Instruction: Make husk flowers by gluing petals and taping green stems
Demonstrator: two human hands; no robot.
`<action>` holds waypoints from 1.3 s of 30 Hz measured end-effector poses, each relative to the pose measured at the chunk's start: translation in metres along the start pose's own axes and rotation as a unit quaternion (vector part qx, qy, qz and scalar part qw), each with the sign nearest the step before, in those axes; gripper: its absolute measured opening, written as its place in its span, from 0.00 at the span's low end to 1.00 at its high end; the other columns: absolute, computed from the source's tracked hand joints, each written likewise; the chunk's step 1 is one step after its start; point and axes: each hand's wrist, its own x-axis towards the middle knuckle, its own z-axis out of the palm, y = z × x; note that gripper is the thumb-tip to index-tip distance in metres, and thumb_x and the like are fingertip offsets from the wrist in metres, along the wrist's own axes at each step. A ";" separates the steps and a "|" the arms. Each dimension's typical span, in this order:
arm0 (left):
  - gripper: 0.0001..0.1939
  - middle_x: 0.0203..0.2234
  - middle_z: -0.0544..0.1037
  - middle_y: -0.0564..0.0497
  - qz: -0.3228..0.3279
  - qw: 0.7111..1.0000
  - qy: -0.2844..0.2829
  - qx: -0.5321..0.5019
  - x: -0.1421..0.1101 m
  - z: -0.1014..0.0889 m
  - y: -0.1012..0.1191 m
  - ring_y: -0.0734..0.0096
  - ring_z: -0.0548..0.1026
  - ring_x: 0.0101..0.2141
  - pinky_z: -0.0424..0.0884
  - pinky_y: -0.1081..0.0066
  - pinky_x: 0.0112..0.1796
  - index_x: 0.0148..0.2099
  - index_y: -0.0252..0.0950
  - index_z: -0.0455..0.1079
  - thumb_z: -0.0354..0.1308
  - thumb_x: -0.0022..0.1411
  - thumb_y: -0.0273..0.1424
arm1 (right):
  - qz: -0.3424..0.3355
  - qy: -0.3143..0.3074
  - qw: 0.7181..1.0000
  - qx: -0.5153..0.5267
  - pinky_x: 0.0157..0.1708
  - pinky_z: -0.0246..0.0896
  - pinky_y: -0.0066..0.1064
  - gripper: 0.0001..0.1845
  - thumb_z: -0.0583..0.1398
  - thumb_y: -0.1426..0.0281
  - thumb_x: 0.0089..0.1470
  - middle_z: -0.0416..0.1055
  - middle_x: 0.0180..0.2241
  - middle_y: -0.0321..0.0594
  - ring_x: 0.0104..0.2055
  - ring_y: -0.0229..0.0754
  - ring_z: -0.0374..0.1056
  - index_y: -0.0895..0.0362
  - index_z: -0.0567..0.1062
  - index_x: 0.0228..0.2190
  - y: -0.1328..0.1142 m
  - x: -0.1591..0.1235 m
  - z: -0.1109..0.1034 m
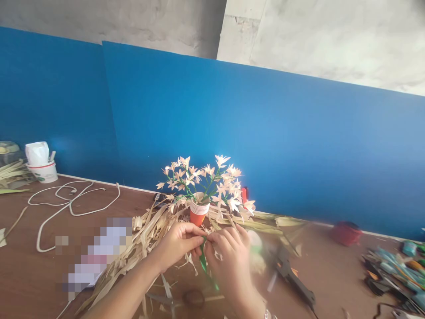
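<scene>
My left hand and my right hand meet fingertip to fingertip above the table. Both are closed in a pinch on a narrow green strip, which looks like floral tape and hangs below the fingers. Whatever else the fingertips hold is hidden. Just beyond my hands stands an orange-red paper cup with white rims stacked at its top. Green stems rise from it, bearing many pale star-shaped flowers. Strips of dry husk lie heaped around the cup and under my left forearm.
A black glue gun lies right of my right hand. A white cable and white tubs are on the left. A dark red pouch and tangled tools sit at right. The blue panel borders the table's back.
</scene>
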 end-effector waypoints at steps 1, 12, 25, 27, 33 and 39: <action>0.12 0.16 0.73 0.53 -0.001 1.000 -0.001 -0.005 0.000 0.001 0.000 0.73 0.70 0.20 0.64 0.74 0.24 0.33 0.32 0.73 0.63 0.47 0.35 | 0.000 0.000 1.000 0.002 0.45 0.46 0.39 0.07 0.56 0.77 0.48 0.68 0.22 0.31 0.28 0.38 0.63 0.54 0.70 0.24 0.001 0.000 0.000; 0.12 0.17 0.72 0.55 0.033 0.981 0.186 0.037 -0.004 0.007 0.005 0.74 0.69 0.20 0.60 0.77 0.19 0.26 0.35 0.68 0.63 0.47 0.38 | 0.014 0.009 1.000 -0.023 0.47 0.45 0.40 0.07 0.55 0.76 0.50 0.69 0.23 0.33 0.30 0.39 0.63 0.54 0.70 0.25 0.012 0.001 0.002; 0.14 0.17 0.72 0.52 -0.061 0.987 0.128 -0.078 -0.006 0.024 -0.006 0.77 0.68 0.18 0.57 0.78 0.17 0.22 0.31 0.71 0.62 0.46 0.39 | 0.000 0.000 1.000 -0.031 0.48 0.45 0.40 0.09 0.53 0.76 0.51 0.67 0.23 0.33 0.31 0.40 0.63 0.54 0.69 0.25 0.008 -0.007 0.011; 0.13 0.16 0.72 0.53 -0.071 0.984 0.134 -0.098 -0.007 0.023 -0.005 0.78 0.68 0.18 0.56 0.79 0.18 0.22 0.31 0.71 0.63 0.46 0.37 | 0.000 0.003 1.000 -0.029 0.48 0.45 0.41 0.08 0.53 0.76 0.51 0.68 0.24 0.33 0.31 0.40 0.63 0.54 0.70 0.25 0.008 -0.008 0.012; 0.10 0.18 0.72 0.53 -0.087 0.974 0.122 -0.173 -0.007 0.023 -0.009 0.80 0.67 0.17 0.55 0.80 0.17 0.24 0.31 0.72 0.65 0.44 0.34 | 0.005 -0.001 1.000 -0.025 0.49 0.44 0.42 0.08 0.53 0.77 0.51 0.69 0.24 0.34 0.32 0.40 0.63 0.54 0.70 0.26 0.010 -0.008 0.011; 0.05 0.19 0.73 0.52 -0.104 0.957 0.115 -0.244 -0.008 0.024 -0.013 0.83 0.66 0.18 0.57 0.81 0.18 0.26 0.29 0.73 0.64 0.46 0.28 | 0.006 -0.006 1.000 -0.028 0.49 0.44 0.41 0.07 0.54 0.75 0.52 0.68 0.24 0.33 0.32 0.40 0.63 0.54 0.70 0.26 0.011 -0.010 0.015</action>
